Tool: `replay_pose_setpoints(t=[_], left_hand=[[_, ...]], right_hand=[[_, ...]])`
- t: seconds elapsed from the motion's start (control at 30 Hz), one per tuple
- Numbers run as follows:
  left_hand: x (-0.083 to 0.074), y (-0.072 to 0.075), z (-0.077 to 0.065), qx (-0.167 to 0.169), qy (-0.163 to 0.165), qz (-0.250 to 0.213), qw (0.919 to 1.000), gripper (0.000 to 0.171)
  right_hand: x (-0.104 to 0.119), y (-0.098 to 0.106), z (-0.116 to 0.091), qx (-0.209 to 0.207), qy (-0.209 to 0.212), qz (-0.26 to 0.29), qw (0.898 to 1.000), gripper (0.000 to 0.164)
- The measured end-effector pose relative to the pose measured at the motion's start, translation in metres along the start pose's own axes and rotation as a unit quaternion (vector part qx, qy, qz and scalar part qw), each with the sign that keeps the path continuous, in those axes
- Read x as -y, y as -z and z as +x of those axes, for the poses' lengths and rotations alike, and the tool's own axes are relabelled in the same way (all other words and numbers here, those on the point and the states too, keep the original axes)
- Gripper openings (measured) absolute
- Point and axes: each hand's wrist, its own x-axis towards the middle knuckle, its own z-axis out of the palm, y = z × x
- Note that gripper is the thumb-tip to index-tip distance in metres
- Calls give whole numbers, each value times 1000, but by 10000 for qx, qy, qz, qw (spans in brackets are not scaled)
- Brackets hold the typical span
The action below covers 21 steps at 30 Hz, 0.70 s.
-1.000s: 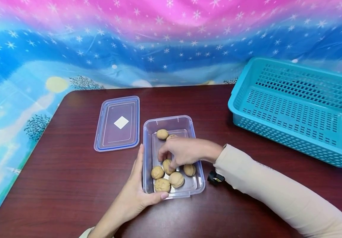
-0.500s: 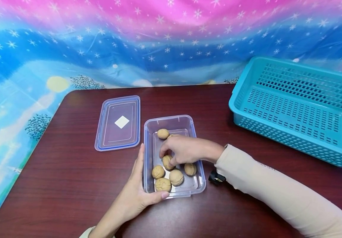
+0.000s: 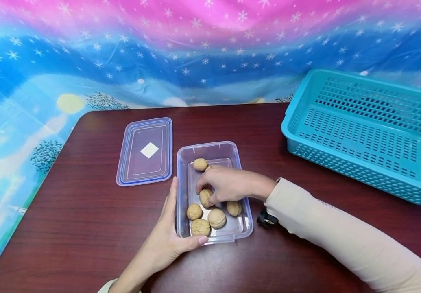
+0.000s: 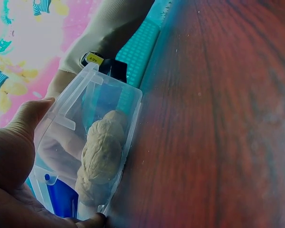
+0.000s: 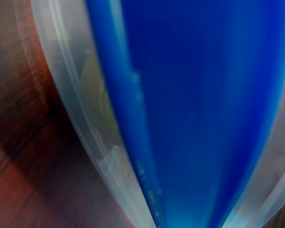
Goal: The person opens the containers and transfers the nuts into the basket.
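Note:
A clear plastic food container (image 3: 179, 179) stands uncovered on the dark red table, with several walnuts inside. My left hand (image 3: 171, 234) grips its near left corner, thumb over the front rim and fingers along the left wall. Reaching in over the right wall, my right hand (image 3: 228, 185) pinches a walnut (image 3: 204, 197) between thumb and fingers. Loose walnuts lie nearby, among them a pale walnut (image 3: 217, 218) and one at the far end (image 3: 200, 164); another is partly hidden behind the right hand. In the left wrist view, walnuts (image 4: 102, 156) show through the container wall.
The container's blue-edged lid (image 3: 133, 162), bearing a white diamond sticker, lies on the table to the left. A large turquoise basket (image 3: 342, 162) stands at the back right. Behind the table hangs a snowflake-patterned cloth (image 3: 203, 53). A blue surface (image 5: 194, 104) fills most of the right wrist view.
The walnut at my right fingertips has shifted slightly toward the container's far end. Both hands and the container stay in nearly the same place.

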Motion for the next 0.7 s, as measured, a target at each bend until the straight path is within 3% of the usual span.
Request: replay_pose_setpoints(t=[0.33, 0.47, 0.7], left_hand=[[-1, 0, 1, 27, 12, -133, 9999, 144], [-1, 0, 1, 11, 36, -147, 9999, 144], [-2, -1, 0, -28, 133, -37, 9999, 143]], right_hand=[[-4, 2, -4, -301, -119, 991, 9946, 33], [-7, 3, -6, -290, -146, 1582, 9869, 34], [-9, 9, -14, -435, -19, 2095, 9768, 34]])
